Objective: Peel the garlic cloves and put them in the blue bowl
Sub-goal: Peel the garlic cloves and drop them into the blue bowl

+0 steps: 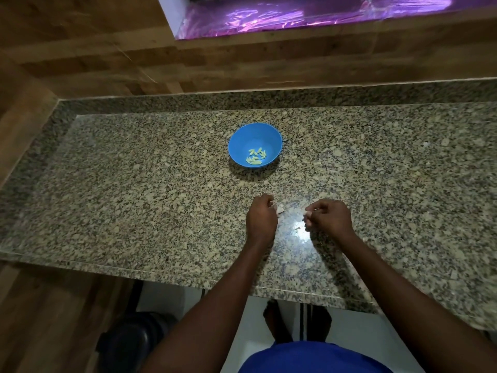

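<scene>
The blue bowl (255, 144) stands on the granite counter (134, 184) and holds several pale peeled garlic cloves (256, 157) at its bottom. Closer to me, my left hand (261, 218) is curled, and a small whitish piece of garlic (279, 210) shows at its fingertips. My right hand (329, 216) sits a little to the right, its fingers pinching a small pale bit, clove or skin I cannot tell. The two hands are apart, with a glare spot on the counter between them.
A wooden wall rises behind and to the left of the counter. A purple shiny surface (295, 14) lies at the top. Below the counter's near edge I see white floor, my feet and a dark round object (129, 343).
</scene>
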A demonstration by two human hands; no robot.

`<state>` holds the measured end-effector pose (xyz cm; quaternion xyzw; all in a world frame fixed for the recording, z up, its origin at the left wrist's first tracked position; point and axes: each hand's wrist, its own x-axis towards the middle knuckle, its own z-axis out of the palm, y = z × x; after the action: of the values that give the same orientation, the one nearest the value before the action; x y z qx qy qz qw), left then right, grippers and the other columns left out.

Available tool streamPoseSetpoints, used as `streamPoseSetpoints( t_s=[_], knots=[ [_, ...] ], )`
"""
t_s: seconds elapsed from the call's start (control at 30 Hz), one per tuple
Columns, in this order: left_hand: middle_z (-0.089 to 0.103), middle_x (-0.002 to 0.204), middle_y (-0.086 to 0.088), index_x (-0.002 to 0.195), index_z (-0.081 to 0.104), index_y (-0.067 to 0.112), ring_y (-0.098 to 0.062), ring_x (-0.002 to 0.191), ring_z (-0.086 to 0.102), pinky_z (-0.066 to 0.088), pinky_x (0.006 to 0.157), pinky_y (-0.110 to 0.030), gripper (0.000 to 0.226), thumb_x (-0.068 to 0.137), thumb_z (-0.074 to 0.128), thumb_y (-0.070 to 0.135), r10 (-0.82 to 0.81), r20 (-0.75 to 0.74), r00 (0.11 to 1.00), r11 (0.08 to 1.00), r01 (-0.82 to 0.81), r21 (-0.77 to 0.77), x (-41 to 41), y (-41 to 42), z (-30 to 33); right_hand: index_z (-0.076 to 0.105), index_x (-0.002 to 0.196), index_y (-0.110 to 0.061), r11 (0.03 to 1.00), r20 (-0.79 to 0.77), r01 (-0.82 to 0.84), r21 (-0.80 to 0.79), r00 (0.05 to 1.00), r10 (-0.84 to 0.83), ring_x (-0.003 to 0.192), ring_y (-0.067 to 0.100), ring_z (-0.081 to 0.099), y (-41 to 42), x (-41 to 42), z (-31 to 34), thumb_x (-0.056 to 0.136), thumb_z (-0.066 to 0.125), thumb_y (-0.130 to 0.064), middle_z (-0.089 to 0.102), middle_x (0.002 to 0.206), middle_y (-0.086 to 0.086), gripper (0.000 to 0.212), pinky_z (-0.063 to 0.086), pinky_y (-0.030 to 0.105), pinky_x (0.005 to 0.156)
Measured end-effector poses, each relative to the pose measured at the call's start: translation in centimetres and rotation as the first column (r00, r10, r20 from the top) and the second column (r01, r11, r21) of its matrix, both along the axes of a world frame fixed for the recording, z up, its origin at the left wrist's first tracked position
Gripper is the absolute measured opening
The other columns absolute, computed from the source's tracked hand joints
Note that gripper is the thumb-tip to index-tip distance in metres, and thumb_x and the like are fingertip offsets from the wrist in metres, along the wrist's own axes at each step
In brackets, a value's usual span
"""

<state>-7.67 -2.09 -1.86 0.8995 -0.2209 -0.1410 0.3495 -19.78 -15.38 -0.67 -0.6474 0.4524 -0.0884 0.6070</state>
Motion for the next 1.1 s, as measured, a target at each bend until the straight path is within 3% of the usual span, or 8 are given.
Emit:
streamPoseSetpoints(
  t_s=[0.1,0.23,0.33,0.47,0.67,0.8,0.93,1.1],
  knots=[
    [0.060,0.121,-0.008,0.128,0.061,0.011,-0.026,0.112,0.052,0.049,0.089,-0.040,0.037,0.091,0.062,0.009,-0.118,0.146,0.982,0.988,0.102,0.118,-1.4,1.8,-1.1,0.072,0.071,-0.017,0.925,-0.140,-0.142,-0.353,0.985,0.098,0.056,-0.001,0.062,0.2,0.3,-0.1,0.079,0.074,-0.004,0.065,0.060,-0.013,0.015,0.046,0.009,0.053],
    [0.050,0.137,-0.009,0.138,0.051,0.008,-0.026,0.125,0.044,0.045,0.102,-0.042,0.055,0.085,0.065,0.006,-0.272,0.198,0.942,0.950,0.230,0.212,-3.0,3.7,-2.6,0.059,0.070,-0.015,0.733,-0.236,-0.331,-0.594,0.943,0.235,0.061,0.015,0.056,1.0,0.4,-1.1,0.080,0.068,-0.006,0.060,0.065,-0.002,0.016,0.043,0.030,0.054],
    [0.041,0.148,-0.008,0.147,0.040,0.009,-0.025,0.136,0.036,0.036,0.114,-0.039,0.064,0.088,0.065,0.010,-0.228,0.122,0.966,0.961,0.203,0.189,-3.3,3.9,-2.5,0.052,0.076,-0.012,0.558,-0.356,-0.477,-0.679,0.879,0.318,0.063,0.030,0.056,1.3,0.7,-1.8,0.086,0.061,-0.007,0.058,0.070,0.008,0.015,0.043,0.037,0.054],
    [0.035,0.154,-0.009,0.151,0.034,0.008,-0.026,0.141,0.031,0.031,0.117,-0.044,0.067,0.092,0.063,0.019,-0.193,0.125,0.973,0.962,0.162,0.221,-3.6,4.2,-2.5,0.058,0.090,-0.005,0.412,-0.470,-0.590,-0.694,0.806,0.361,0.073,0.036,0.061,1.2,1.1,-1.4,0.095,0.059,-0.013,0.062,0.082,0.016,0.009,0.038,0.035,0.058],
    [0.033,0.154,-0.009,0.153,0.032,0.010,-0.026,0.141,0.030,0.031,0.116,-0.046,0.068,0.093,0.062,0.021,-0.219,0.140,0.966,0.948,0.177,0.266,-3.7,4.0,-2.5,0.060,0.084,-0.005,0.303,-0.602,-0.710,-0.636,0.702,0.381,0.075,0.038,0.063,1.1,1.8,0.0,0.091,0.061,-0.008,0.062,0.081,0.017,0.007,0.037,0.035,0.059],
    [0.031,0.156,-0.009,0.154,0.028,0.010,-0.026,0.142,0.027,0.029,0.118,-0.045,0.071,0.093,0.062,0.020,-0.213,0.123,0.969,0.957,0.182,0.224,-3.6,4.2,-2.4,0.066,0.083,-0.009,0.025,-0.765,-0.827,-0.561,0.530,0.366,0.074,0.032,0.064,2.2,2.3,0.7,0.083,0.067,-0.005,0.065,0.082,0.011,0.004,0.042,0.035,0.055],
    [0.029,0.157,-0.013,0.156,0.024,0.006,-0.028,0.143,0.026,0.026,0.120,-0.043,0.079,0.090,0.066,0.021,-0.205,0.103,0.973,0.970,0.188,0.154,-3.0,4.8,-2.6,0.068,0.077,-0.009,-0.318,-0.897,-0.852,-0.415,0.324,0.302,0.065,0.024,0.062,3.0,2.2,0.6,0.083,0.070,-0.011,0.062,0.074,0.009,0.007,0.030,0.032,0.052],
    [0.027,0.159,-0.014,0.158,0.020,0.006,-0.030,0.145,0.024,0.023,0.121,-0.043,0.083,0.090,0.065,0.023,-0.209,0.085,0.974,0.967,0.193,0.166,-2.8,4.9,-2.8,0.061,0.055,-0.015,-0.355,-0.897,-0.831,-0.428,0.342,0.280,0.045,0.017,0.049,3.0,1.8,-0.4,0.062,0.084,-0.016,0.051,0.054,0.004,0.025,0.020,0.030,0.047]
  ],
)
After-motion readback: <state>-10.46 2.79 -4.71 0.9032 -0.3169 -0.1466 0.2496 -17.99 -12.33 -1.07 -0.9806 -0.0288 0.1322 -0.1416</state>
